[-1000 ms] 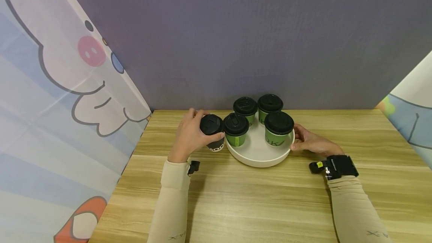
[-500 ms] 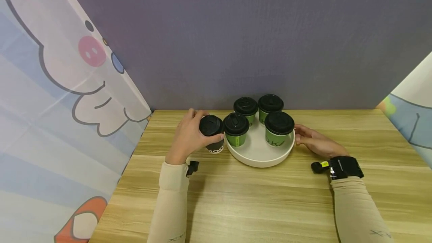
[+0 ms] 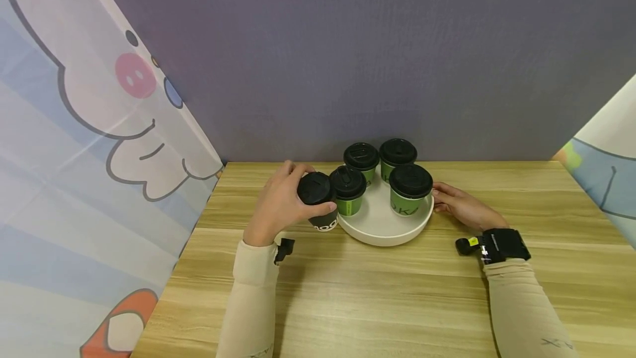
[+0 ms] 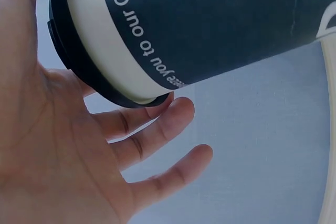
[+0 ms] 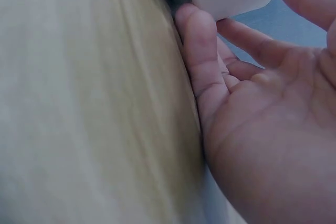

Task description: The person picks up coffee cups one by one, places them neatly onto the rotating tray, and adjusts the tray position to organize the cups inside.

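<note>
The dark cup (image 3: 318, 203) with a black lid sits tilted in the left hand (image 3: 280, 203), whose thumb and fingers curl round it; its base hangs just over the left edge of the white tray (image 3: 382, 228). Four green cups (image 3: 409, 189) with black lids stand upright on the tray. The right hand (image 3: 459, 206) rests on the bench (image 3: 397, 291) at the tray's right rim, fingers relaxed and seemingly touching it.
</note>
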{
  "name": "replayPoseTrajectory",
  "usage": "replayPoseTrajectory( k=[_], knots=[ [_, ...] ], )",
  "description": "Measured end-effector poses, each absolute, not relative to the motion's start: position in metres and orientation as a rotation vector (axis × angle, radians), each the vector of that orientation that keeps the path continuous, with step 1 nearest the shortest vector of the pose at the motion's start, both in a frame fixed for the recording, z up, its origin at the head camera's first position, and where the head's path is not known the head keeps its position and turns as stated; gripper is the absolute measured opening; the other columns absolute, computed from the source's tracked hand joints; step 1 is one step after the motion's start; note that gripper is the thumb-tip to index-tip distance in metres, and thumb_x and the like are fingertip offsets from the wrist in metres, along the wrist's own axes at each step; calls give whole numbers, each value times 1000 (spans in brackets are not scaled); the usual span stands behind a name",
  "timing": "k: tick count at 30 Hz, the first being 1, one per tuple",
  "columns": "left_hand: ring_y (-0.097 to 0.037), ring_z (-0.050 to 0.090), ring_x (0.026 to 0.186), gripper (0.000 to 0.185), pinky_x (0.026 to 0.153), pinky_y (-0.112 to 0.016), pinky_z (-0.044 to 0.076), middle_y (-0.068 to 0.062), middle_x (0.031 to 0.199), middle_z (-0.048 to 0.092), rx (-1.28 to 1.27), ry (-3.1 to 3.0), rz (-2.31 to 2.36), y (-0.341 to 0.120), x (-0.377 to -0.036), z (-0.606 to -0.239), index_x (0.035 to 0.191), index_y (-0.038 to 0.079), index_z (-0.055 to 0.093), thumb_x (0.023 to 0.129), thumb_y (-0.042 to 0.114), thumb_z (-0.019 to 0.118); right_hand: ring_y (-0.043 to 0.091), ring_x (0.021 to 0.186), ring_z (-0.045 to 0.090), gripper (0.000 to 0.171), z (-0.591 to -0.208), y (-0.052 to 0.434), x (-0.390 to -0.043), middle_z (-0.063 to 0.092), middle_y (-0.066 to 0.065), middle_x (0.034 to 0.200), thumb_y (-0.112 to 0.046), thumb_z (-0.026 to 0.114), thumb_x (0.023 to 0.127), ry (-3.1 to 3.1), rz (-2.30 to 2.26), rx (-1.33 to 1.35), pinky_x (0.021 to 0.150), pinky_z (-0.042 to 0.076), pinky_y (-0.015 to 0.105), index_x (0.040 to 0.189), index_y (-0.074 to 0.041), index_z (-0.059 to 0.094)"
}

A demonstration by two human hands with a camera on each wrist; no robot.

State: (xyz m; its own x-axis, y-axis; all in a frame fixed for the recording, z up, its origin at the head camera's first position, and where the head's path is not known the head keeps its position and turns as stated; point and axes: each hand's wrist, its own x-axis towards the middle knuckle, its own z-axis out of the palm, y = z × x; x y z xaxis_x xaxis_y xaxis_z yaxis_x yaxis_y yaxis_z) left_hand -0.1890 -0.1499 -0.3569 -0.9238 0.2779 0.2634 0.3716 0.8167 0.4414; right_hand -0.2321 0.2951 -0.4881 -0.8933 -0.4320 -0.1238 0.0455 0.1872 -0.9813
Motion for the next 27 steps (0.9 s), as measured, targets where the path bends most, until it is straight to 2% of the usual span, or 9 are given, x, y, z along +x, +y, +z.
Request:
replayPoseTrajectory(
  k=[2,8,11,21,27],
  knots=[
    [-19,52,88,81,75,-36,49,5,106,51,-520,-2819,-736,-148,-188,-356,126,28,61,65,78,79,0,102,59,34,-488,295,-232,58,-21,122,-29,40,112,2097,-1757,-352,89,52,19,143,-15,41],
    [-18,52,90,81,76,-36,49,5,106,51,-550,-2795,-736,-141,-185,-354,125,28,62,64,78,80,1,100,61,23,-488,295,-232,60,-22,121,-26,40,112,2068,-1780,-378,88,52,19,134,-28,47],
    [-16,52,91,82,76,-35,49,5,106,52,-573,-2773,-719,-138,-184,-354,125,27,62,64,79,79,3,100,62,21,-486,295,-231,61,-21,120,-24,41,112,2066,-1783,-400,88,52,20,131,-30,50],
    [-14,50,93,80,82,-35,48,6,105,52,-647,-2730,-680,-125,-177,-353,124,24,64,66,78,78,4,102,62,21,-485,296,-231,62,-19,118,-21,42,112,2091,-1754,-427,86,51,21,128,-30,52],
    [-11,50,94,78,85,-35,48,7,103,50,-694,-2673,-687,-113,-175,-355,122,26,64,65,76,80,4,103,62,20,-487,297,-231,60,-18,119,-22,45,111,2106,-1739,-390,87,52,21,131,-22,49]
  ],
)
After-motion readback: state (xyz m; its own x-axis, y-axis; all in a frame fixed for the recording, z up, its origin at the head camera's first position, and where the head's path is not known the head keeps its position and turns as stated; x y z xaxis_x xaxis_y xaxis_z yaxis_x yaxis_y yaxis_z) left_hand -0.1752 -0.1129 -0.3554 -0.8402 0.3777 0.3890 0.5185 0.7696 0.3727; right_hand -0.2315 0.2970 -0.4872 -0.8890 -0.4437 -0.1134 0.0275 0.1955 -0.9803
